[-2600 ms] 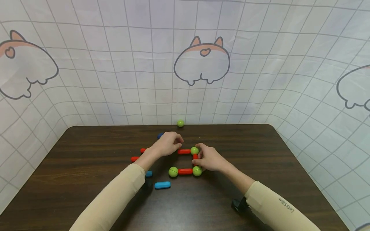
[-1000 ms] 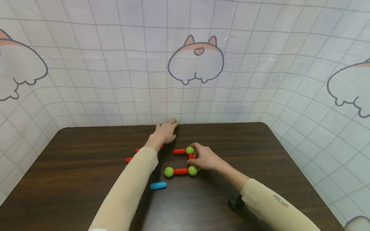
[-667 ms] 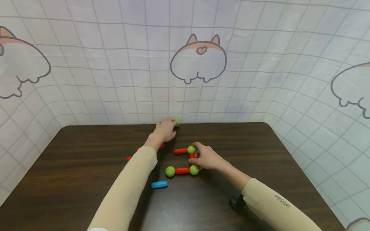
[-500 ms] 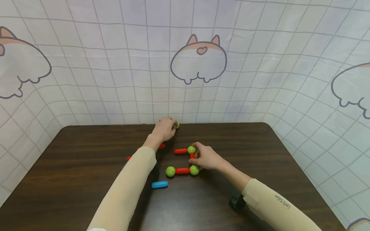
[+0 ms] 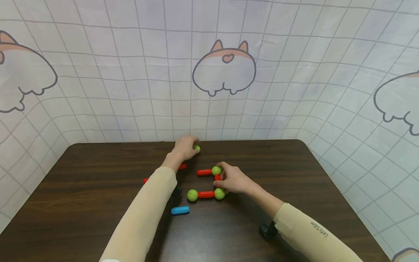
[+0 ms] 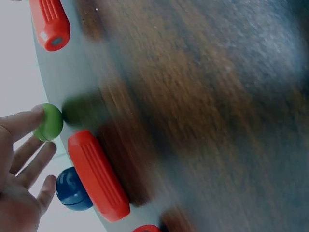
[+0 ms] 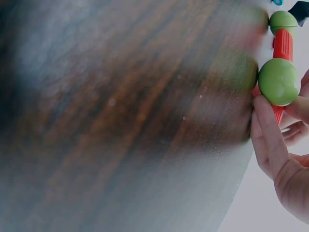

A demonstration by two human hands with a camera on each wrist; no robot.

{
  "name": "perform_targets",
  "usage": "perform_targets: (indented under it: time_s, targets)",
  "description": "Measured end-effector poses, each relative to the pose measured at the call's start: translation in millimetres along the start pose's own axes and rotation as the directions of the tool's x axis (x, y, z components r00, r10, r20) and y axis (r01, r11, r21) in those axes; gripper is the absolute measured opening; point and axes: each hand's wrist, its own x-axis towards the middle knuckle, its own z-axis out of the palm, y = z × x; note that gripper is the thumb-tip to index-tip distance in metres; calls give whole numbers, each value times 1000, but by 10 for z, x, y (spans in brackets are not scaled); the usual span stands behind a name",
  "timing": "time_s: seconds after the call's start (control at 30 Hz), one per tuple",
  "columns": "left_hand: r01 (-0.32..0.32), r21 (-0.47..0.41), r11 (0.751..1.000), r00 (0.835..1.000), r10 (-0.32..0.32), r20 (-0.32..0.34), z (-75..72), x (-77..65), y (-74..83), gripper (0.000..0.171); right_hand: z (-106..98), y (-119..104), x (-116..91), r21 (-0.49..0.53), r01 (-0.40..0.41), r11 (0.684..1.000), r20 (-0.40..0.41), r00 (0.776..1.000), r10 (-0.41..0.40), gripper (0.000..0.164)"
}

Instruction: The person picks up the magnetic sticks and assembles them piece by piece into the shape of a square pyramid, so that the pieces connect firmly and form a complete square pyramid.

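Note:
At the far side of the table, my left hand (image 5: 184, 147) pinches a small green ball (image 5: 197, 149); in the left wrist view the thumb lies on the ball (image 6: 50, 122), fingers behind it. My right hand (image 5: 235, 179) holds a short red rod (image 5: 217, 177) with thumb and fingers. That rod joins two green balls, a far one (image 5: 216, 170) and a near one (image 5: 219, 194). From the far ball a red rod (image 5: 204, 172) points left with its other end free. From the near ball another red rod (image 5: 206, 194) leads left to a third green ball (image 5: 192, 195).
A loose blue rod (image 5: 180, 210) lies in front of the joined pieces. Near the left hand are a red rod (image 6: 99, 176) and a dark blue ball (image 6: 72, 188). More red rods (image 5: 146, 180) lie partly hidden by the left sleeve. A patterned cloth (image 5: 147, 91) hangs behind the table.
My left hand has reached to the table's back edge, closed on the green ball there and drawn it slightly nearer. The right hand stays on the joined pieces.

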Motion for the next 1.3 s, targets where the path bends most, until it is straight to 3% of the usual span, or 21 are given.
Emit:
perform_targets:
  time_s: [0.43,0.67,0.87,1.3]
  targets:
    - [-19,-132,991,999,24,34,35,-49,-97,37,6,2,1,-13,3,1000,-5,1000,-3,65]
    - [-52,-199,979,998,57,20,5,-113,-124,38,3,15,12,-5,5,1000,-3,1000,-5,66]
    - [-27,-285,958,999,34,22,-87,-204,-129,39,1,-5,17,-4,4,1000,-12,1000,-4,66]
    - [-102,-280,955,995,105,-5,-224,-462,-134,37,5,-33,8,-16,5,1000,-14,1000,-5,66]
